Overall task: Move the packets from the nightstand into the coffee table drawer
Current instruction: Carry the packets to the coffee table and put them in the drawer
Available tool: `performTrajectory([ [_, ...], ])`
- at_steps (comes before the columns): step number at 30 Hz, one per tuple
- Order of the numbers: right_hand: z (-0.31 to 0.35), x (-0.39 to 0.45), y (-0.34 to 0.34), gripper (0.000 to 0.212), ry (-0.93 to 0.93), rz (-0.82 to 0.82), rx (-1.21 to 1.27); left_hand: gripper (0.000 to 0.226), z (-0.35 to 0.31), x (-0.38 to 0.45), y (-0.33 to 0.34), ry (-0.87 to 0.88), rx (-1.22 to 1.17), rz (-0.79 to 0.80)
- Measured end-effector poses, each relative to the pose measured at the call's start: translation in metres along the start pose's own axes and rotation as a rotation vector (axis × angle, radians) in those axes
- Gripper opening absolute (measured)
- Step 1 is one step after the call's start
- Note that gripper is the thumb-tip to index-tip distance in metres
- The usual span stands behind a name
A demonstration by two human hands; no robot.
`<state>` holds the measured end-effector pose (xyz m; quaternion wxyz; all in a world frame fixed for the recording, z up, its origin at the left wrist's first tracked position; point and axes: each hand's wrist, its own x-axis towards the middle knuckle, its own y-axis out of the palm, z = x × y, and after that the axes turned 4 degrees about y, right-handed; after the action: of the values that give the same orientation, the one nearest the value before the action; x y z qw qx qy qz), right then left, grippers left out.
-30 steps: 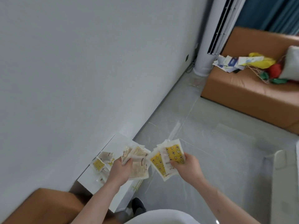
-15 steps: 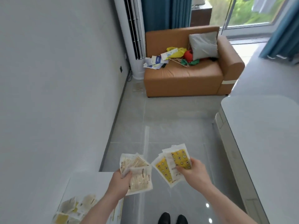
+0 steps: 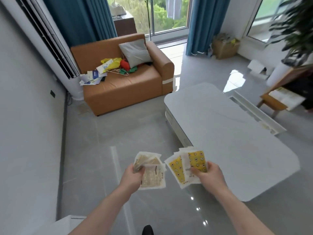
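Head view: left hand (image 3: 131, 175) grips beige packets (image 3: 152, 172); right hand (image 3: 209, 173) grips yellow patterned packets (image 3: 188, 165).

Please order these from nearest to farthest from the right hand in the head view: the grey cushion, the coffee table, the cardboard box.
From the right hand:
1. Coffee table, just ahead to its right.
2. Grey cushion, far ahead on the sofa, to the left.
3. Cardboard box, by the window, farthest.

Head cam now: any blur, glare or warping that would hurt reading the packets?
Head view: packets in the left hand and right hand read sharp; plant at the right edge smears; bright glints on the floor; wide-angle bends the air conditioner.
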<state>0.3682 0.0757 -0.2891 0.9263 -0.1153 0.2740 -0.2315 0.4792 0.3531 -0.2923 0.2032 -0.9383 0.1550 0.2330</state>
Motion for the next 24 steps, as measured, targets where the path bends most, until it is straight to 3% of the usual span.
performTrajectory([
  [9, -0.056, -0.013, -0.207, 0.015, 0.012, -0.066, 0.134, 0.010, -0.049, -0.040, 0.192, 0.060, -0.157, -0.033],
  [13, -0.086, -0.010, -0.290, 0.016, 0.039, -0.123, 0.126, 0.014, -0.070, -0.065, 0.269, 0.067, -0.172, 0.020],
  [24, -0.106, 0.067, -0.438, 0.012, 0.024, -0.144, 0.171, 0.014, -0.135, -0.026, 0.401, 0.047, -0.109, 0.038],
])
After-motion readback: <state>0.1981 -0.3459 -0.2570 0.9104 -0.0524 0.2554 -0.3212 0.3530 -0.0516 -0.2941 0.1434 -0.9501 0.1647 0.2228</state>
